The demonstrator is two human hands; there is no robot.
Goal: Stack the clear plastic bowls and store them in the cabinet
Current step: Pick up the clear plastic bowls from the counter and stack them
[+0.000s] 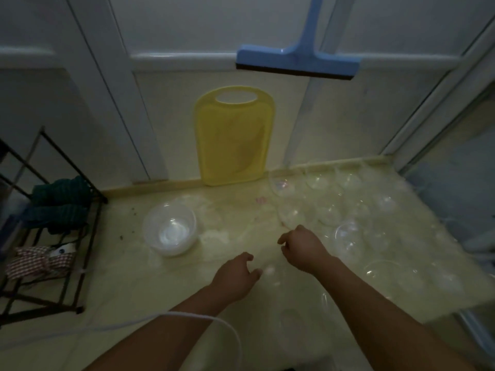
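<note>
Head view: both forearms come in from bottom edge, w/ a thin white cord (225,324) looping across the left forearm. Left hand (235,274) sits over the pale yellow counter (128,285), fingers curled around the rim of a clear bowl (270,271) that is blurred and hard to make out; looks like it grips it, thumb side facing right. Right hand (302,246) is just beyond and to the right, fingers bent and pinching the rim of another clear bowl (288,219); exact contact blurry. Hands are near each other, not touching.

Right part of counter is covered w/ many clear plastic bowls (348,210), spread out mouth-up and overlapping, from the back wall down toward the near right corner; count can't be told, too transparent and dim. Left of centre stands a separate stack of bowls (170,231), whiter looking, upright, well apart from the hands. Cabinet can't be identified for sure.

Yellow cutting board (233,137) leans upright against the back wall, handle hole up, its foot touching the counter. Above it hangs a blue squeegee (297,61), blade down. Far left: black wire rack (53,236) w/ dark green cloth (60,202) draped over it and a red checked cloth (37,259) lower down. Dark specks on counter near the rack. Lighting dim, edges blurred.
</note>
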